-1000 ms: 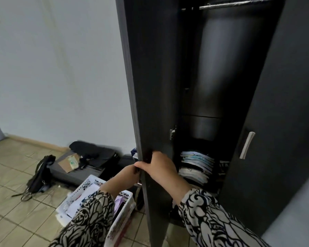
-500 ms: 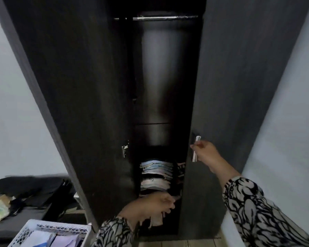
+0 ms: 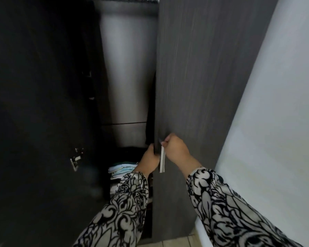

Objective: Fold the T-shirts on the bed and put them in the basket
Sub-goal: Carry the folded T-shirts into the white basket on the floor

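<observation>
While you work the dark wood-grain wardrobe door, head view shows no bed or basket, so task progress can't be judged. Your left hand grips the door's edge; your right hand pinches its pale metal handle. Folded pale clothes, maybe T-shirts, sit stacked inside. White wall right, tiled floor below.

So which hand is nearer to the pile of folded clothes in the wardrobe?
Left. The left hand grips the door edge just above and right of the pile. The right hand holds the handle on the door's outer side, farther off.
</observation>
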